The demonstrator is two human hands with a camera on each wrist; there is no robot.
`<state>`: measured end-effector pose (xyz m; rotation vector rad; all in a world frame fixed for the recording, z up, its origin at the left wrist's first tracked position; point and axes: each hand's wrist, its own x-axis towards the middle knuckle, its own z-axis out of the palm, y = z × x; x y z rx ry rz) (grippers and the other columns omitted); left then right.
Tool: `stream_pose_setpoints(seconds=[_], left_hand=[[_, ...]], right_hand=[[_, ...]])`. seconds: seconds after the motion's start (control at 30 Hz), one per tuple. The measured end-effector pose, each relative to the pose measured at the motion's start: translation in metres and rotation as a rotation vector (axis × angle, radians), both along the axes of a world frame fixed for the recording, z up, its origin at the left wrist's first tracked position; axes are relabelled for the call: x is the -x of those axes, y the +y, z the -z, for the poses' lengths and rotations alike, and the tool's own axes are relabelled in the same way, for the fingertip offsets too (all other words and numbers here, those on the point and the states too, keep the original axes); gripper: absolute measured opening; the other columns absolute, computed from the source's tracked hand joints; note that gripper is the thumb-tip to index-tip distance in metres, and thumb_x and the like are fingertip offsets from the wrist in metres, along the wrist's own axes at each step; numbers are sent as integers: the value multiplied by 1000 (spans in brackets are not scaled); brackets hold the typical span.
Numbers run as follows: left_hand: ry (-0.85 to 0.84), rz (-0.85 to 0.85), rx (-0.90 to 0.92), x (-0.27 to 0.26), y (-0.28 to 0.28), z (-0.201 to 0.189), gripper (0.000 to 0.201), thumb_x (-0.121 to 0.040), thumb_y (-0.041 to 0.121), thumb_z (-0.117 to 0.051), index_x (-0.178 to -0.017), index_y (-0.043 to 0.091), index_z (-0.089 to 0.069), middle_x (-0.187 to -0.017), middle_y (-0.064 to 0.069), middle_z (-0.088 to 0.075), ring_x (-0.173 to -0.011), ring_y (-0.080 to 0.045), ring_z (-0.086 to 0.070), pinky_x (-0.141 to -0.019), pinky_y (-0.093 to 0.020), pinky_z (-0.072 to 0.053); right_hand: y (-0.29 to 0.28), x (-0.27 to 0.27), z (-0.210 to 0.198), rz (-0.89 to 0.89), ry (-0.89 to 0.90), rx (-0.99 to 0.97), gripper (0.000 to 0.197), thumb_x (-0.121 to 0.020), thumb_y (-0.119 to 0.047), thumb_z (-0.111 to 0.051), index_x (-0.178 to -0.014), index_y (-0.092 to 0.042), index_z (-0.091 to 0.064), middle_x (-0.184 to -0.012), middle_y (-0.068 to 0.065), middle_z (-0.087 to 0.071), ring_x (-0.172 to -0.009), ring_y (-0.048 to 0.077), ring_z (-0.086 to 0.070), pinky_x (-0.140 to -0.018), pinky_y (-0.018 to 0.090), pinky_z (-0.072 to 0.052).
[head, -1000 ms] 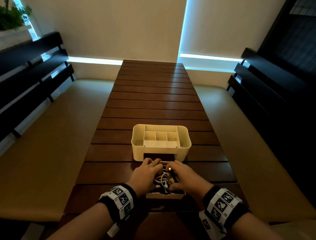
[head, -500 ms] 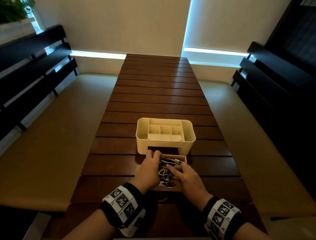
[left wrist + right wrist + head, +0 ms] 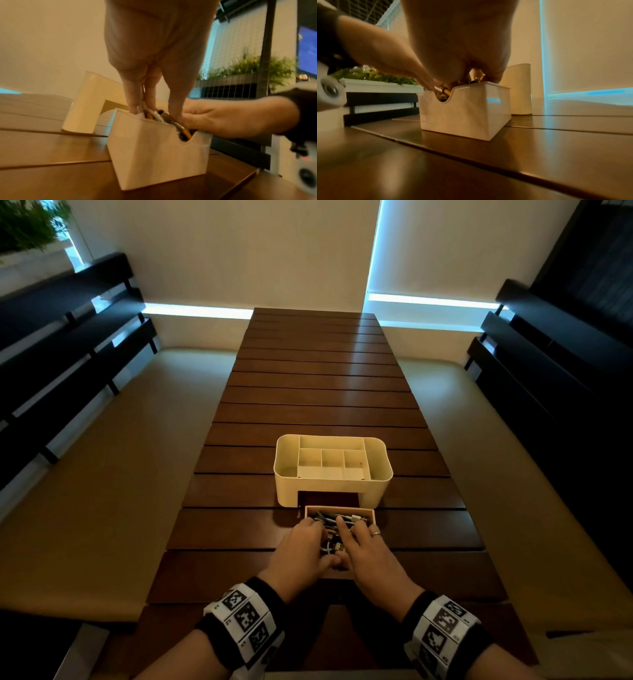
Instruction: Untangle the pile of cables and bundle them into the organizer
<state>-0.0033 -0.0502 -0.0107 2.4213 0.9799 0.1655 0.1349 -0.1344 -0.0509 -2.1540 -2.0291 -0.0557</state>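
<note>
A cream drawer (image 3: 339, 509) packed with white, grey and orange cables (image 3: 342, 518) stands on the table, its far end at the slot of the cream organizer (image 3: 287, 487). My left hand (image 3: 310, 539) lies over the drawer's left half. Its straight fingers (image 3: 135, 100) and thumb press down on the cables (image 3: 154, 116). My right hand (image 3: 356, 539) lies flat over the right half, index finger stretched forward across the cables. In the right wrist view its palm (image 3: 458, 40) covers the drawer (image 3: 462, 111), and cable ends (image 3: 445, 92) show in the front notch.
The organizer's top compartments (image 3: 332, 460) hold nothing. The brown slatted table (image 3: 325, 392) stretches far ahead. Beige bench seats (image 3: 102, 474) and dark backrests (image 3: 555, 378) run along both sides. A planter with green plants (image 3: 30, 224) sits at the far left.
The drawer has slid away from me, from near the table's front edge up to the organizer's slot. Both hands went forward with it and stayed on the cables.
</note>
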Motion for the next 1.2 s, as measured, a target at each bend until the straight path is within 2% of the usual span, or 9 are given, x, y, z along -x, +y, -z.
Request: stream_pose_setpoints(seconds=[0.17, 0.33, 0.43, 0.5, 0.6, 0.8, 0.9, 1.07, 1.2], left_hand=[[50, 102, -45, 1, 10, -4, 28, -81, 26, -70, -103, 10, -61, -113, -5, -57, -96, -18, -57, -82, -27, -47], [184, 199, -245, -5, 7, -3, 22, -90, 27, -57, -105, 13, -64, -113, -3, -61, -100, -21, -60, -79, -30, -46], [295, 266, -378, -7, -1, -5, 13, -81, 32, -67, -80, 20, -68, -83, 2, -66, -73, -14, -63, -72, -30, -41], [352, 306, -424, -5, -3, 4, 29, -54, 38, -85, -50, 25, -59, -51, 9, -55, -42, -8, -51, -67, -31, -29], [337, 277, -499, -4, -3, 12, 35, -45, 39, -88, -43, 26, -55, -45, 12, -49, -38, -6, -46, -66, -31, -24], [296, 158, -431, 1, -10, -3, 13, -76, 39, -71, -79, 27, -68, -89, 9, -60, -87, -11, -57, -80, -36, -21], [309, 203, -422, 3, -13, -2, 25, -91, 27, -51, -112, 16, -60, -130, -4, -40, -122, -25, -35, -88, -39, -23], [391, 242, -287, 1, -32, 12, 39, -99, 30, -39, -131, 10, -44, -130, -12, -39, -115, -26, -38, -91, -34, -33], [237, 164, -268, 4, -24, 5, 26, -89, 21, -60, -113, 9, -58, -116, -8, -51, -97, -23, -57, -77, -26, -43]], right_hand=[[-4, -7, -12, -76, 109, 104, 64, -94, -44, -15, -147, -9, -18, -130, 8, -29, -113, 25, -33, -100, 34, -40], [-2, -16, -16, 50, 300, 46, 45, -89, -31, -55, -133, -21, -51, -119, -1, -58, -126, 22, -35, -98, 33, -31], [-6, -16, -11, 29, 390, -90, 32, -71, -15, -76, -103, -15, -70, -99, 2, -67, -100, 23, -59, -83, 35, -52], [-12, -13, -4, -23, 348, -106, 32, -64, -13, -80, -95, -14, -71, -93, 2, -69, -85, 23, -65, -70, 32, -57], [-15, -11, -5, -124, 202, -186, 19, -77, -21, -65, -94, -15, -70, -100, 3, -67, -93, 19, -62, -68, 28, -56], [-16, -13, -6, -229, 51, -133, 26, -78, -14, -68, -104, -12, -66, -96, 0, -56, -87, 12, -44, -64, 22, -50], [-16, -7, -9, -244, 21, -27, 34, -64, -17, -80, -96, -13, -70, -86, -4, -59, -77, 9, -45, -53, 15, -48], [-26, 16, -24, -166, -47, 83, 28, -62, -36, -66, -79, -16, -76, -84, -8, -67, -74, 7, -65, -57, 9, -50], [-29, 20, -18, -201, -152, 130, 30, -58, -29, -74, -82, -12, -76, -87, -1, -69, -79, 12, -66, -60, 15, -54]])
